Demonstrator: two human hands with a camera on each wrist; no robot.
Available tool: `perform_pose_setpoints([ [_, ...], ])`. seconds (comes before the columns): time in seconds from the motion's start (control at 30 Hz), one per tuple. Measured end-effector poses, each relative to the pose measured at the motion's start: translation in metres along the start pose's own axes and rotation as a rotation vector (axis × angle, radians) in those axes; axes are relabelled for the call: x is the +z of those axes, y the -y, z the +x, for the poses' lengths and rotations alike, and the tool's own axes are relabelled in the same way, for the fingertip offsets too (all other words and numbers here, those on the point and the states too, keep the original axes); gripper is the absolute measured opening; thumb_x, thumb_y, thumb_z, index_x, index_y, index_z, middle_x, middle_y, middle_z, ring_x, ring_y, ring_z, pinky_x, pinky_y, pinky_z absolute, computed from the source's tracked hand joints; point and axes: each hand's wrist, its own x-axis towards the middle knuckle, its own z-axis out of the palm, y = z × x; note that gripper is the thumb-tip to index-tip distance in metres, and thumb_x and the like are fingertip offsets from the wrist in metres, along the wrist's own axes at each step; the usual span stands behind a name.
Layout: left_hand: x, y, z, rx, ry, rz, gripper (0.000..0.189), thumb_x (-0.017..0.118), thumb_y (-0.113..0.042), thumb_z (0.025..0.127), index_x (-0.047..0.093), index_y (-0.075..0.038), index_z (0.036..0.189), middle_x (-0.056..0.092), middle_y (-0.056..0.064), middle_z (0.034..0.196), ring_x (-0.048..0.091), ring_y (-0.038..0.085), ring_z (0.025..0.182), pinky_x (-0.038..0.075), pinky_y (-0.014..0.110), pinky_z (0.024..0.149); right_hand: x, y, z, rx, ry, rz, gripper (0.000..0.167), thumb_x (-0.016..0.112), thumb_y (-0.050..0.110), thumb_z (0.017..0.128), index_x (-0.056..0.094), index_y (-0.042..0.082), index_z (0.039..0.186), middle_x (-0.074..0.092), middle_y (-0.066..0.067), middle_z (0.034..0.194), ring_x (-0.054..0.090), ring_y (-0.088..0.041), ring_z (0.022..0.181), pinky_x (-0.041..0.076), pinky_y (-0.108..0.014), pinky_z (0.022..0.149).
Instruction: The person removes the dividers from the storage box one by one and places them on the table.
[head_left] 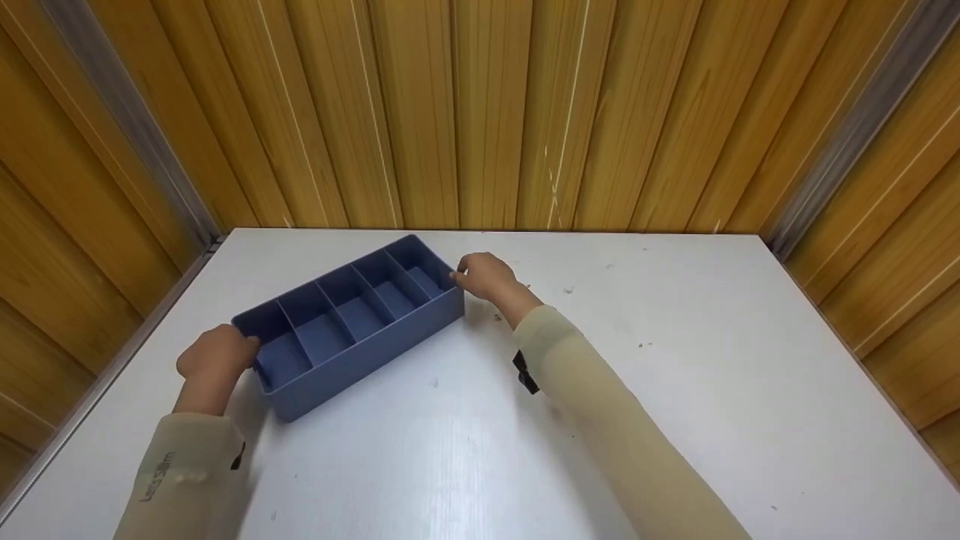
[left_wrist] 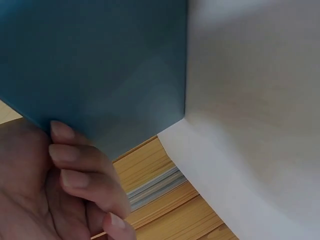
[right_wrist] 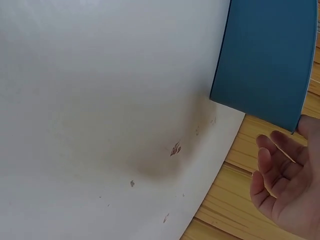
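A blue-grey divided storage box [head_left: 369, 358] sits at an angle on the left half of the white table, its right end farther back. Thin walls split it into several compartments, with nothing seen inside. My left hand [head_left: 216, 354] grips the rim of the near left end, thumb over the edge. In the left wrist view, bent fingers of that hand [left_wrist: 82, 167] lie against the outer wall [left_wrist: 110, 75]. At the far right end, my right hand [head_left: 487, 276] pinches the rim by the corner. The right wrist view shows its other fingers [right_wrist: 269, 162] loosely curled below the rim.
The white table [head_left: 675, 390] has small scuffs and chipped marks [right_wrist: 175, 149] to the right of the box. Wood-patterned panels [head_left: 487, 112] rise behind it and at both sides, with grey metal strips [head_left: 847, 135] in the corners.
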Motion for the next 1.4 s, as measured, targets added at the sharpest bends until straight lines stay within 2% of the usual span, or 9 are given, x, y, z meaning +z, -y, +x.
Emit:
perform_pose_setpoints([
  [0.27,0.002,-0.003,-0.003,-0.009,-0.009,-0.01,0.052,0.04,-0.028,0.101,0.063,0.016,0.114,0.066,0.031,0.106,0.053,0.028,0.079,0.047,0.042,0.066,0.001,0.002,0.003,-0.039,-0.007,-0.082,0.036,0.052,0.028,0.106,0.067,0.002,0.126,0.073,-0.015,0.122,0.069,-0.03,0.113,0.053,-0.044,0.102],
  [0.5,0.004,-0.003,-0.005,-0.023,-0.012,-0.036,0.051,0.041,-0.028,0.102,0.065,0.016,0.111,0.064,0.024,0.093,0.052,0.027,0.075,0.046,0.039,0.064,0.0,0.004,0.002,-0.054,0.031,-0.077,0.033,0.051,0.022,0.106,0.056,0.002,0.132,0.069,-0.019,0.13,0.066,-0.034,0.121,0.052,-0.046,0.104],
  [0.63,0.005,-0.003,-0.004,-0.021,-0.009,-0.029,0.044,0.043,-0.025,0.1,0.067,0.013,0.105,0.059,0.017,0.085,0.049,0.025,0.073,0.043,0.037,0.063,0.001,0.008,0.004,-0.075,0.041,-0.072,0.032,0.047,0.016,0.105,0.056,0.001,0.132,0.068,-0.02,0.13,0.066,-0.035,0.121,0.051,-0.047,0.105],
  [0.87,0.008,-0.004,-0.003,-0.031,-0.029,-0.052,0.044,0.045,-0.024,0.098,0.066,0.013,0.107,0.062,0.02,0.091,0.05,0.026,0.075,0.044,0.038,0.063,0.005,0.011,0.008,-0.067,0.029,-0.123,0.039,0.048,0.014,0.103,0.054,0.0,0.14,0.067,-0.021,0.134,0.063,-0.037,0.128,0.049,-0.049,0.109],
  [1.03,0.01,-0.01,0.0,-0.017,-0.033,-0.053,0.04,0.047,-0.022,0.097,0.067,0.012,0.105,0.062,0.019,0.091,0.05,0.025,0.076,0.043,0.037,0.064,0.004,0.006,0.008,-0.051,0.001,-0.173,0.038,0.047,0.017,0.107,0.057,-0.001,0.139,0.066,-0.021,0.136,0.062,-0.038,0.13,0.049,-0.048,0.11],
  [1.17,0.01,-0.014,0.001,-0.018,-0.037,-0.048,0.038,0.047,-0.021,0.097,0.067,0.011,0.105,0.063,0.019,0.09,0.05,0.025,0.075,0.043,0.037,0.063,0.004,0.003,0.007,-0.05,0.014,-0.158,0.039,0.045,0.02,0.108,0.058,-0.001,0.139,0.065,-0.02,0.138,0.061,-0.037,0.132,0.047,-0.047,0.113],
  [1.4,0.009,-0.016,0.004,-0.01,-0.032,-0.02,0.04,0.046,-0.019,0.097,0.066,0.013,0.11,0.066,0.025,0.101,0.051,0.026,0.078,0.045,0.037,0.064,0.006,-0.003,0.007,-0.052,0.024,-0.085,0.039,0.043,0.017,0.107,0.059,-0.002,0.137,0.066,-0.021,0.137,0.06,-0.036,0.133,0.045,-0.046,0.115],
])
